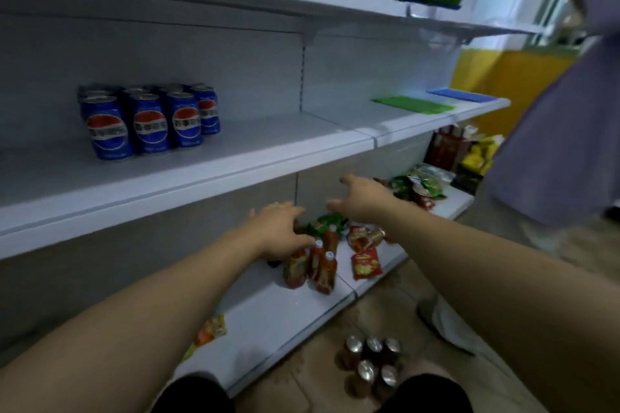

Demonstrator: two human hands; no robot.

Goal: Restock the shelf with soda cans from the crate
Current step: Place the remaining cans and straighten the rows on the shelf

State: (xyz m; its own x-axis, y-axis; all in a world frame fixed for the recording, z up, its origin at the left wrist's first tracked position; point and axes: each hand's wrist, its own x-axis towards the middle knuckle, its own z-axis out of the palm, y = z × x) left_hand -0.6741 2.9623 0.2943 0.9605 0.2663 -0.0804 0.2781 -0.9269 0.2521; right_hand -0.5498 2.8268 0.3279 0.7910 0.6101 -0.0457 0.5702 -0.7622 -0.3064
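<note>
Under the middle shelf (235, 157), both arms reach over the bottom shelf (275, 312).

- Left grip (280, 228): fingers spread, palm down, holding nothing. It sits just above the red sauce bottles (325, 273); cannot tell whether it touches them.
- Right grip (360, 199): fingers spread and loose, holding nothing, raised over the snack packets (365, 261).
- Blue soda cans (149, 119): upright in a tight block on the middle shelf, up and left of both grips, well apart from them.
- Dark cans (370, 362): clustered upright on the floor (385, 305) near the person's knees, behind both grips and well apart from them.

Hard to read: the dark cans show mostly their tops, labels blurred. The blue block's rear rows are hidden behind the front row. A second person (553, 144) is cut off at the right edge.
</note>
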